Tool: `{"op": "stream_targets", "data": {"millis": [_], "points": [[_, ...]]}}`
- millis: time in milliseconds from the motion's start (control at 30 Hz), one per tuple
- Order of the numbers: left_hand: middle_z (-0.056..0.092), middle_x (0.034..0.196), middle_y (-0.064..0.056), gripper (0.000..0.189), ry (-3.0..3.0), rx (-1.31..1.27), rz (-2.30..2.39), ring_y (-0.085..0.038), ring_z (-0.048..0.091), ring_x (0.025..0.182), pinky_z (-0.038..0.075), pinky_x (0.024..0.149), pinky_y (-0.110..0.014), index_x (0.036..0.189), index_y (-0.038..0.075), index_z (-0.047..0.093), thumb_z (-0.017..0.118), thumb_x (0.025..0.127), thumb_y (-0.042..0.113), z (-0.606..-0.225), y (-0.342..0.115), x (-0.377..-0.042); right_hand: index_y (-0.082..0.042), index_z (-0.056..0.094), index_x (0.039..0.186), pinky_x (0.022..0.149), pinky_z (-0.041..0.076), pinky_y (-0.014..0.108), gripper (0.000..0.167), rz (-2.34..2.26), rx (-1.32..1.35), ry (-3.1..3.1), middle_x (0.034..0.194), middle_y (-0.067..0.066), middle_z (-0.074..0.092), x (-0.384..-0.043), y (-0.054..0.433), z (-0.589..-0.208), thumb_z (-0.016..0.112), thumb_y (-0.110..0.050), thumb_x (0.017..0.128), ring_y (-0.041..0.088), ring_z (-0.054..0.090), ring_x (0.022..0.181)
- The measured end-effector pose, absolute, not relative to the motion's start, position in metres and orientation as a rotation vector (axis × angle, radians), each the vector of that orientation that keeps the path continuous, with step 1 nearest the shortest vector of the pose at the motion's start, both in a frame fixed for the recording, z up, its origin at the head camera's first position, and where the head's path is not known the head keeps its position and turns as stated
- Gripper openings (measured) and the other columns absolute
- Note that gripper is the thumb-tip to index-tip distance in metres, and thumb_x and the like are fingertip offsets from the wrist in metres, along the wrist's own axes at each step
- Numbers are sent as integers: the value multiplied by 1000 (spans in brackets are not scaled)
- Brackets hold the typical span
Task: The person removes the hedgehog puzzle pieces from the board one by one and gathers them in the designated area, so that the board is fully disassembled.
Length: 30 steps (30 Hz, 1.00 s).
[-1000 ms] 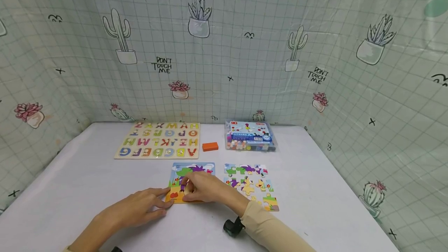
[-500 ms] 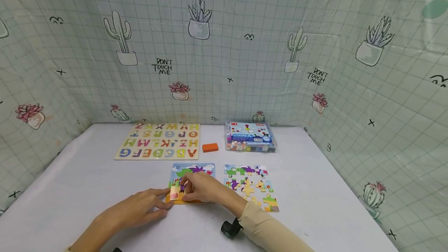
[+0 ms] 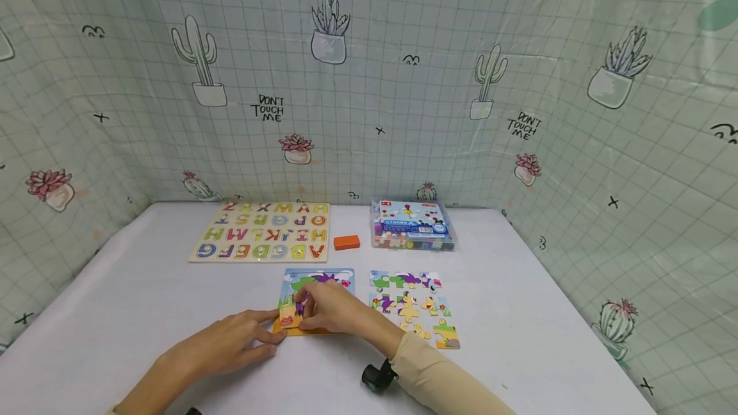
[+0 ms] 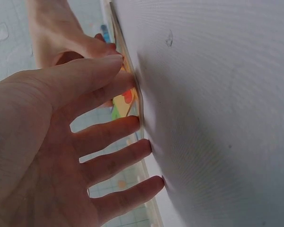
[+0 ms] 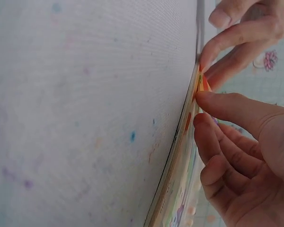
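A jigsaw puzzle piece (image 3: 289, 317), yellow with a red patch, lies over the lower left corner of the picture puzzle board (image 3: 317, 272). My right hand (image 3: 331, 308) pinches it between thumb and fingers, and covers much of the board's lower right. In the right wrist view, the thumb (image 5: 222, 103) is right at the board's edge. My left hand (image 3: 230, 341) rests at the board's left side, its fingertips touching the edge. From the left wrist view, those fingers (image 4: 109, 135) are spread and fairly straight, pointing at the board and the tabletop.
Several loose puzzle pieces (image 3: 408, 306) lie in rows right of the board, partly behind my right forearm. Behind stand a wooden alphabet board (image 3: 262, 233), an orange block (image 3: 346, 243) and a clear plastic box (image 3: 412, 225) with a blue label. A patterned curtain (image 3: 369, 82) encloses the table.
My right fingers have shifted slightly left, and the yellow piece has come to show over the board's lower left corner, its tilt changing. The left hand has stayed in place.
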<state>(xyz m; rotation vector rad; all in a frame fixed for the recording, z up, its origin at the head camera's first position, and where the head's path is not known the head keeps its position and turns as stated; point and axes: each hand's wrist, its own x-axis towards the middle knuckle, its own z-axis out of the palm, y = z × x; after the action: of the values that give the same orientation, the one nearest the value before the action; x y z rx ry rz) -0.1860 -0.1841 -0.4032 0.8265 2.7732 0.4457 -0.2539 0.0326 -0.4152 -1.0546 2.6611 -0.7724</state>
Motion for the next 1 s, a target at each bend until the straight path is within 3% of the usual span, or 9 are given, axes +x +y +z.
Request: {"op": "stream_targets", "data": {"millis": [400, 1000], "points": [[56, 141, -19, 32, 2774, 794, 450, -42, 53, 127, 44, 101, -63, 117, 20, 74, 67, 91, 38, -401, -183, -186, -8, 64, 115, 67, 49, 8, 40, -836, -1062, 2654, 83, -4, 67, -255, 32, -415, 82, -18, 80, -1, 54, 70], [55, 141, -19, 32, 2767, 800, 460, -41, 54, 126, 45, 101, -62, 116, 19, 74, 67, 92, 37, -402, -182, -186, -6, 66, 113, 60, 47, 11, 36, -891, -986, 2638, 74, -7, 67, -252, 32, -416, 81, -14, 81, -2, 55, 65]]}}
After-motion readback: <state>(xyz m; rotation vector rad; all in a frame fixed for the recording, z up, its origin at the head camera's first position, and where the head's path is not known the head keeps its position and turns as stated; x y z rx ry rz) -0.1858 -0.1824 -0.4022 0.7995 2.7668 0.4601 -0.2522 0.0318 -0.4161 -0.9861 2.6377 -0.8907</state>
